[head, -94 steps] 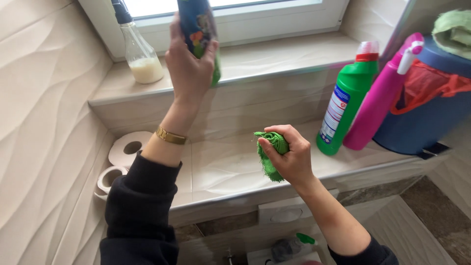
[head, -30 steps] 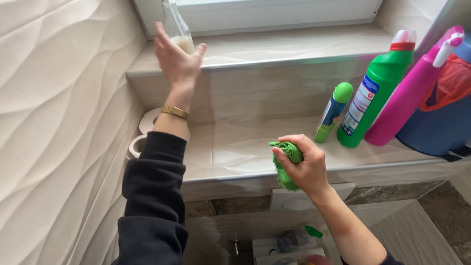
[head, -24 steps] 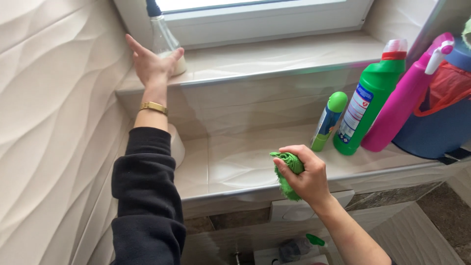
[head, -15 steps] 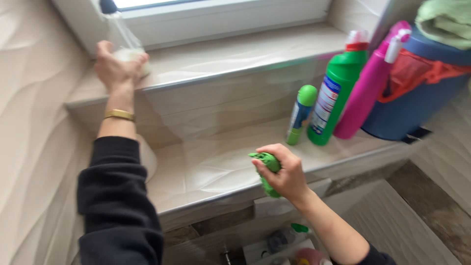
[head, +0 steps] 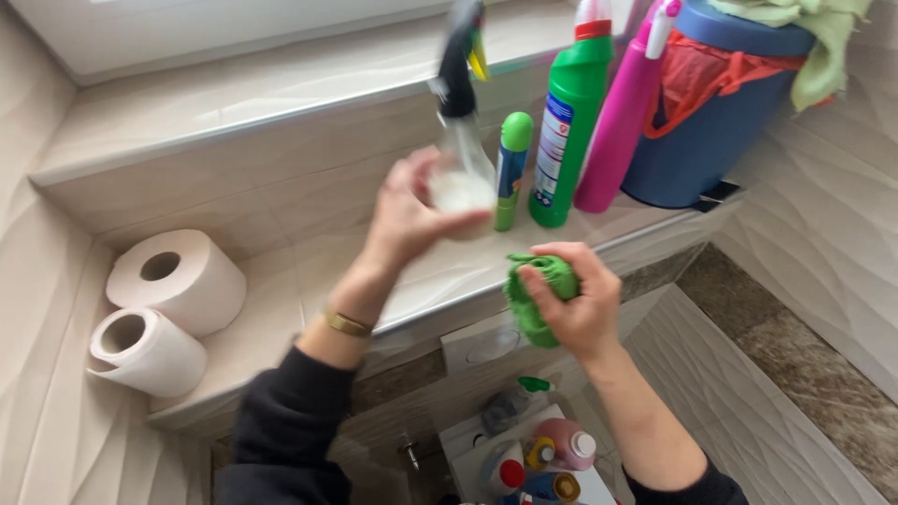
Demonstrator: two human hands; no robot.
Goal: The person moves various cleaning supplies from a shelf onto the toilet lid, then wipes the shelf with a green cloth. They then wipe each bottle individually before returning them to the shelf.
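My left hand grips a clear spray bottle with a black trigger head and a little pale liquid at its bottom, held in the air above the lower tiled ledge. It is blurred by motion. My right hand is closed around a bunched green cloth just in front of the ledge's edge, a little below and right of the bottle.
A small green-capped can, a green bottle, a pink spray bottle and a blue bucket with cloths stand at the ledge's right end. Two toilet paper rolls lie at the left. Below is a box of bottles.
My left hand took the spray bottle from the upper sill and carried it down and right over the lower ledge. The right hand kept the cloth. The view tilted downward.
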